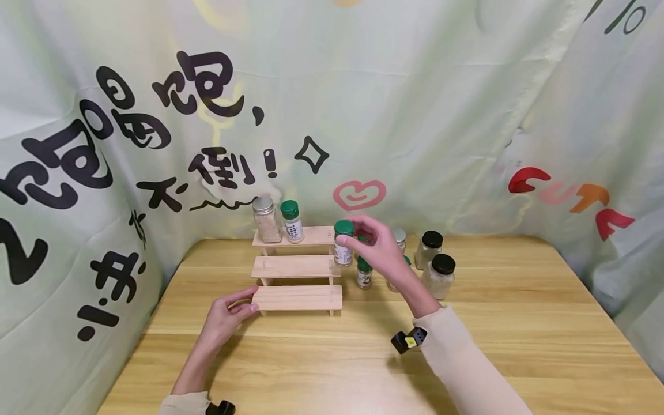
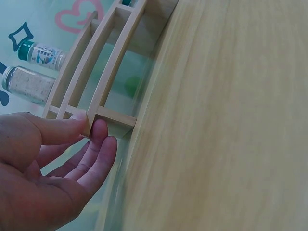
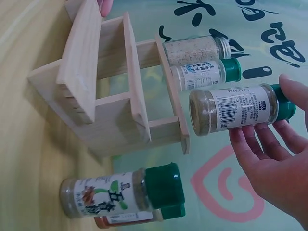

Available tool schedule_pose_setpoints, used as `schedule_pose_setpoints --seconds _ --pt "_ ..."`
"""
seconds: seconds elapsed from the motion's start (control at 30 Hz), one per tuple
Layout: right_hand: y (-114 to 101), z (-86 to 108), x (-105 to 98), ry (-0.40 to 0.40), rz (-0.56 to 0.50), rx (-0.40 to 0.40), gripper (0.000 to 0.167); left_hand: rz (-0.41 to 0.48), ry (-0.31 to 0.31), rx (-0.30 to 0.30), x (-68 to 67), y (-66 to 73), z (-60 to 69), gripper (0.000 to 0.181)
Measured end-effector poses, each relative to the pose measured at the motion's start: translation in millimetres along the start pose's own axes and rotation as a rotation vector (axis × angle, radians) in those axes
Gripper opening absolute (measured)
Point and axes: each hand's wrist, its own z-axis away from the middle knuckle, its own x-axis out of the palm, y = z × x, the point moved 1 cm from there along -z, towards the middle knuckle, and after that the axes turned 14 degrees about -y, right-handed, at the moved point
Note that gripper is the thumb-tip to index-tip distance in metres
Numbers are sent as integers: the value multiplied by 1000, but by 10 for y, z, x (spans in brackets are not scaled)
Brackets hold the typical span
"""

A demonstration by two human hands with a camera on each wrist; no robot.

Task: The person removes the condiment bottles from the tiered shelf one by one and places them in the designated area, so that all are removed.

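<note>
A three-step wooden spice rack (image 1: 297, 266) stands on the table. My left hand (image 1: 224, 317) pinches the left end of its lowest step between thumb and fingers, as the left wrist view shows. With my right hand (image 1: 377, 244) I hold a green-capped spice jar (image 3: 240, 109) by its cap and upper part, near the right end of the top step. In the right wrist view its base is apart from that step. On the top step stand a silver-lidded glass jar (image 1: 267, 220) of pale grains and another green-capped jar (image 1: 293, 222).
Right of the rack stand a small green-capped jar (image 1: 365, 273), a silver-lidded jar (image 1: 399, 237) partly behind my hand, and black-lidded jars (image 1: 440, 276). A printed cloth (image 1: 441, 144) hangs behind the wooden table (image 1: 519, 323).
</note>
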Motion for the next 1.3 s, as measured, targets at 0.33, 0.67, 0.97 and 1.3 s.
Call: schedule_pose_setpoints --seconds 0.33,0.67,0.97,1.3 --pt "97 244 -6 2 -31 -39 36 -3 9 -2 -3 -24 19 45" --pt "244 509 -47 56 -27 -44 36 5 6 -2 -5 -7 -18 45" --pt "383 700 -46 79 -27 -22 37 -6 -1 -6 -6 -27 -46 46" --pt "521 856 2 73 -6 33 38 9 -3 -16 0 -8 -10 46"
